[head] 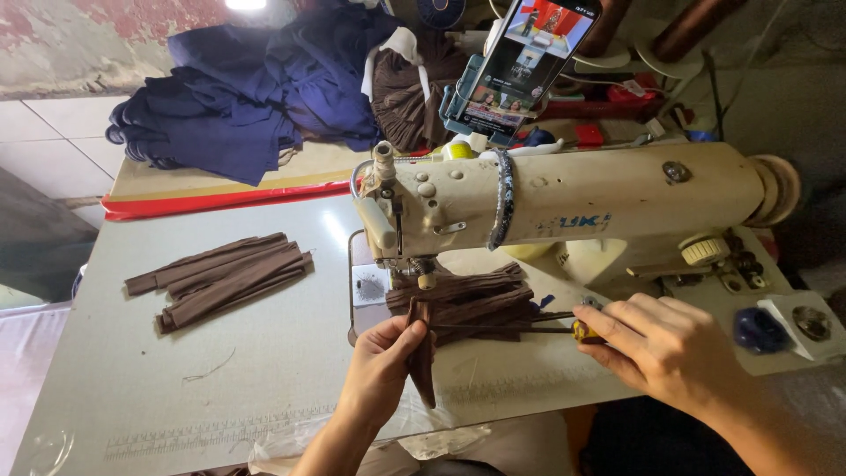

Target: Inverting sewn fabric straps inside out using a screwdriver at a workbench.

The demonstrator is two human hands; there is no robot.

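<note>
**Brown strip held at the sewing machine**

Our left hand pinches a brown fabric strip upright at the table's near edge. Our right hand grips a thin yellow-handled tool pointing at it. Beyond lie a strip pile, the sewing machine and a phone.
</note>
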